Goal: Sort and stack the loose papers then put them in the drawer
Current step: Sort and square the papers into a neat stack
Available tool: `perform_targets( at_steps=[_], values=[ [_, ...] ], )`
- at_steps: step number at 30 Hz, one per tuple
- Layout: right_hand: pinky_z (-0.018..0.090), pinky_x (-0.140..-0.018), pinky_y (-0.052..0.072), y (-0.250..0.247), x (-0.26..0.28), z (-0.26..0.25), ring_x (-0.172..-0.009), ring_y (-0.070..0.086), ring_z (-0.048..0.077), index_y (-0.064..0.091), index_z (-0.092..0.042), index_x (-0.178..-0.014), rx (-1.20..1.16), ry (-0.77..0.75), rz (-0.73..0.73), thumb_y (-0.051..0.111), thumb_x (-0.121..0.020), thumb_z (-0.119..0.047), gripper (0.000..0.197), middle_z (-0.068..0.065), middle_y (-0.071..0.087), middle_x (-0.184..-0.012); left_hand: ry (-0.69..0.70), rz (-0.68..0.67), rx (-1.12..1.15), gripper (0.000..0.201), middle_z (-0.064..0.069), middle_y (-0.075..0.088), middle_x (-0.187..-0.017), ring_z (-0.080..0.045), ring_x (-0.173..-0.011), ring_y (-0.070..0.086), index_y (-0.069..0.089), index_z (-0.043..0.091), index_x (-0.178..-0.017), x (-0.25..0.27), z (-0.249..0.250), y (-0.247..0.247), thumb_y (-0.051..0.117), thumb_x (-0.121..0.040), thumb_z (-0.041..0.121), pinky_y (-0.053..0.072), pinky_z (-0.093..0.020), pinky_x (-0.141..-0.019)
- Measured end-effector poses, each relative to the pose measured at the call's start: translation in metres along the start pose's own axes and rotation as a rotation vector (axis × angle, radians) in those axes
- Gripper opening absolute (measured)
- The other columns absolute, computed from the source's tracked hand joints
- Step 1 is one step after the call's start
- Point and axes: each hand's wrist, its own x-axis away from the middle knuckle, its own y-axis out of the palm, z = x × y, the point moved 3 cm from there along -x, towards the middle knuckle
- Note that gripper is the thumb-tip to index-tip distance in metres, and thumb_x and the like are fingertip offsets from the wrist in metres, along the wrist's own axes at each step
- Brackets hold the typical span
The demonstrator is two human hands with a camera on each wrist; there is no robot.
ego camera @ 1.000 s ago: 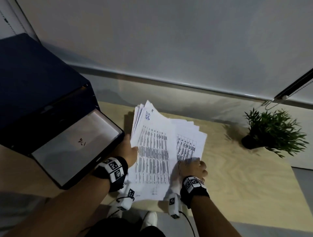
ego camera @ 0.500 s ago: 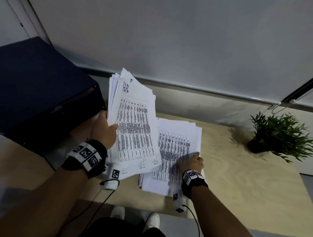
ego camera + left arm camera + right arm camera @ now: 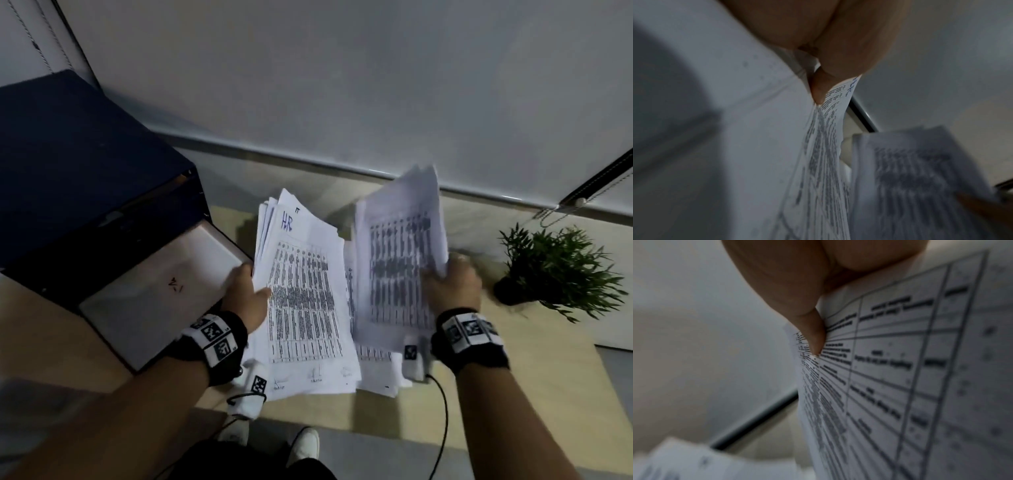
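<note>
1. Our left hand [image 3: 247, 297] grips a thick sheaf of papers [image 3: 303, 294] by its left edge; the thumb lies across the printed face and the fingers are hidden behind the sheets. In the left wrist view the thumb [image 3: 819, 88] presses down on the top page of that sheaf [image 3: 824, 146].
2. The sheaf stands tilted up off the table, its sheets fanned unevenly at the top. The top page shows a printed table with "HR" handwritten in blue above it.
3. Our right hand [image 3: 451, 284] grips a thinner bundle of sheets [image 3: 399, 260] by its right edge, raised and tilted just beside the left sheaf. In the right wrist view the thumb [image 3: 813, 335] pinches the bundle [image 3: 900, 369] on its printed grid.
4. The bundle is blurred in the head view, so we cannot read its print there.
5. Under both raised lots, more sheets [image 3: 376, 373] lie flat on the wooden table [image 3: 531, 394], showing between and below our hands.
6. To our left, the drawer [image 3: 154, 301] of a dark blue cabinet [image 3: 68, 164] stands pulled open. Its pale floor carries a small dark mark, and our left hand is just beside its right front corner.
7. A small potted plant [image 3: 555, 270] stands on the table to the right, well apart from the papers.
8. Both wrists wear black bands with black-and-white square markers, and cables hang from them.
</note>
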Motion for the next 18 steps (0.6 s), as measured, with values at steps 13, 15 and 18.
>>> perform_targets(
  at_steps=[13,15,18],
  values=[
    [0.026,-0.055,0.052,0.046,0.007,0.049,-0.061,0.067,0.022,0.069,-0.003,-0.097,-0.408,0.237,-0.243,0.076,-0.079,-0.022,0.026,0.012,0.073,-0.075,-0.127,-0.123,-0.161,0.052,-0.012,0.047,-0.147,-0.028,-0.132,0.047,0.042,0.008,-0.142,0.002,-0.005,0.047,0.052,-0.098,0.035,0.035,-0.033,-0.110],
    [0.025,-0.068,0.052,0.084,0.018,0.057,-0.080,0.070,0.027,0.066,-0.005,-0.112,-0.294,0.249,-0.330,0.072,-0.081,-0.016,0.034,0.014,0.074,-0.091,-0.175,-0.119,-0.152,0.049,-0.014,0.046,-0.147,-0.029,-0.132,0.047,0.044,0.006,-0.141,0.000,-0.006,0.045,0.039,-0.103,0.036,0.033,-0.031,-0.106],
    [0.030,-0.087,0.047,0.116,0.037,0.060,-0.108,0.062,0.035,0.064,-0.009,-0.120,-0.063,0.223,-0.376,0.056,-0.092,-0.019,0.031,0.019,0.066,-0.118,-0.176,-0.086,-0.178,0.052,-0.014,0.054,-0.141,-0.029,-0.127,0.053,0.050,0.007,-0.137,0.003,-0.005,0.046,0.033,-0.102,0.042,0.037,-0.031,-0.103]
  ],
)
